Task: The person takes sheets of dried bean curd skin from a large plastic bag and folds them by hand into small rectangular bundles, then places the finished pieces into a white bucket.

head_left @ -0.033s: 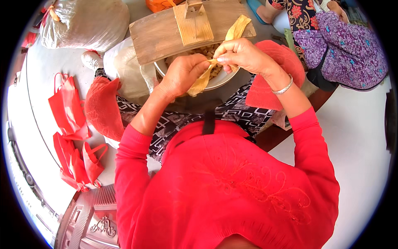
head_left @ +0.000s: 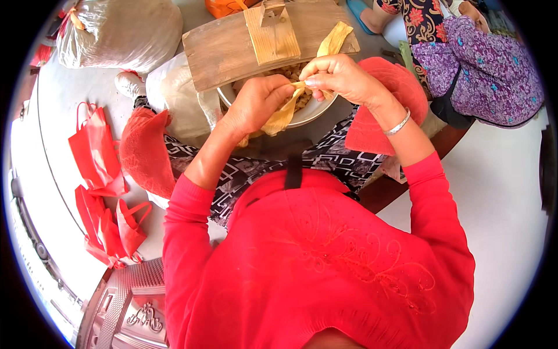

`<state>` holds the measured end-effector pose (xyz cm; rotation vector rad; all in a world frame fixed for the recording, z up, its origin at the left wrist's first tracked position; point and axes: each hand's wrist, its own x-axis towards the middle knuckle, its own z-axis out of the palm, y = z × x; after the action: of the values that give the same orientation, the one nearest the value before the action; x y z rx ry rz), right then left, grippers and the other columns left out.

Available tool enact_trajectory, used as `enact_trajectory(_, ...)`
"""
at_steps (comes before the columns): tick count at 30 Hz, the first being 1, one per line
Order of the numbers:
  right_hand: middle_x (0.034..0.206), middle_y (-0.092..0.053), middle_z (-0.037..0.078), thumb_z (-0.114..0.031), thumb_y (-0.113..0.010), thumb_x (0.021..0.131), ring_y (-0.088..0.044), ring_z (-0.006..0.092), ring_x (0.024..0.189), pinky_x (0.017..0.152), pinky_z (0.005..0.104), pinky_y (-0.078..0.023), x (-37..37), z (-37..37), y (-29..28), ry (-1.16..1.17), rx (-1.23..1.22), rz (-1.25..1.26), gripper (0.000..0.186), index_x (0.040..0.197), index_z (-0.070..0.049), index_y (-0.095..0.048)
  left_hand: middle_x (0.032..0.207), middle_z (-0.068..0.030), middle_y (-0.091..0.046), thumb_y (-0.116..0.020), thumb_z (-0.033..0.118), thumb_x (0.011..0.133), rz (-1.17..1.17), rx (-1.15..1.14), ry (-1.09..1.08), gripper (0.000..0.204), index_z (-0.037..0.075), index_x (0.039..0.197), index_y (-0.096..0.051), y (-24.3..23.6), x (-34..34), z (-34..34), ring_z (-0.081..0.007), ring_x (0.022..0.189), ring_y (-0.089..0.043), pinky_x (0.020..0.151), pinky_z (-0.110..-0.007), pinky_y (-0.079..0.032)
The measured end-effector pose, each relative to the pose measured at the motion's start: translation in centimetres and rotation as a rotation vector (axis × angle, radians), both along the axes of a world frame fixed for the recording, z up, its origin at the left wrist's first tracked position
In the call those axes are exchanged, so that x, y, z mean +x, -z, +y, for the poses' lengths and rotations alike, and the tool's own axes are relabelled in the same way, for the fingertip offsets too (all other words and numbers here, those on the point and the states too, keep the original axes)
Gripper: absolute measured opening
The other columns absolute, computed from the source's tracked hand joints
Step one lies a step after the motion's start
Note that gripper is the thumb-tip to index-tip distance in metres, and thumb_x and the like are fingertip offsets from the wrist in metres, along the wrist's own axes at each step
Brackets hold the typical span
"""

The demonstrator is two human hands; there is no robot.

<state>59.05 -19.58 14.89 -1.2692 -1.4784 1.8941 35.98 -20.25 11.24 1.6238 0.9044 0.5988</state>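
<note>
My left hand (head_left: 256,104) and my right hand (head_left: 343,81) meet over a white bowl (head_left: 311,116), each pinching a twisted strip of pale yellow, husk-like material (head_left: 282,113). Part of it hangs down below my left fingers, and another piece (head_left: 334,38) sticks up above my right hand. The bowl holds several small yellowish-brown pieces (head_left: 288,75). A wooden board (head_left: 209,55) lies across the bowl's far side, with a lighter wooden block (head_left: 273,43) fixed on it.
Red pads (head_left: 142,151) cover both my knees. Full plastic sacks (head_left: 116,35) and red bags (head_left: 93,151) lie to the left. At upper right are another person's bare foot (head_left: 378,17) and a purple floral cloth (head_left: 488,75). A carved panel (head_left: 131,308) is at lower left.
</note>
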Motion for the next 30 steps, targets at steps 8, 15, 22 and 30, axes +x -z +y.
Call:
enact_trajectory(8, 0.082, -0.058, -0.003, -0.025, -0.058, 0.096, -0.053, 0.006, 0.066, 0.062, 0.0204, -0.047, -2.1, 2.2, 0.9, 0.372, 0.379, -0.01, 0.027, 0.111, -0.004, -0.064, 0.066, 0.0008, -0.055, -0.056, 0.022, 0.095, -0.045, -0.255, -0.12, 0.024, 0.002, 0.098, -0.068, 0.7, -2.0, 4.0, -0.0072, 0.063, -0.048, 0.057, -0.025, -0.041)
enact_trajectory(15, 0.073, -0.056, -0.004, -0.017, -0.06, 0.094, -0.049, 0.0035, 0.062, 0.055, 0.0197, -0.045, -2.3, 3.5, 1.2, 0.319, 0.265, -0.029, 0.02, 0.105, -0.002, -0.065, 0.069, 0.0018, -0.056, -0.056, 0.024, 0.093, 0.0, -0.206, -0.089, 0.024, 0.006, 0.102, -0.07, -0.4, -1.4, 5.5, -0.008, 0.061, -0.048, 0.056, -0.025, -0.04)
enact_trajectory(22, 0.068, -0.052, -0.005, -0.016, -0.057, 0.094, -0.047, 0.003, 0.06, 0.053, 0.0194, -0.041, -3.4, 4.9, 3.8, 0.46, 0.402, -0.118, 0.014, 0.099, -0.004, -0.064, 0.073, 0.0018, -0.058, -0.056, 0.017, 0.094, -0.174, -0.382, -0.195, 0.015, 0.006, 0.1, -0.062, 1.5, -2.1, 8.2, -0.0028, 0.054, -0.042, 0.047, -0.018, -0.033)
enact_trajectory(30, 0.074, -0.061, 0.015, -0.009, -0.059, 0.087, -0.061, 0.0273, 0.071, 0.067, 0.0348, -0.048, -4.4, 4.3, 6.1, 0.485, 0.741, -0.382, 0.009, 0.089, -0.001, -0.063, 0.07, -0.0068, -0.059, -0.059, 0.014, 0.089, 0.137, 0.01, -0.269, 0.012, 0.003, 0.088, -0.059, 3.8, -0.3, 9.4, -0.0158, 0.062, -0.054, 0.057, -0.03, -0.042)
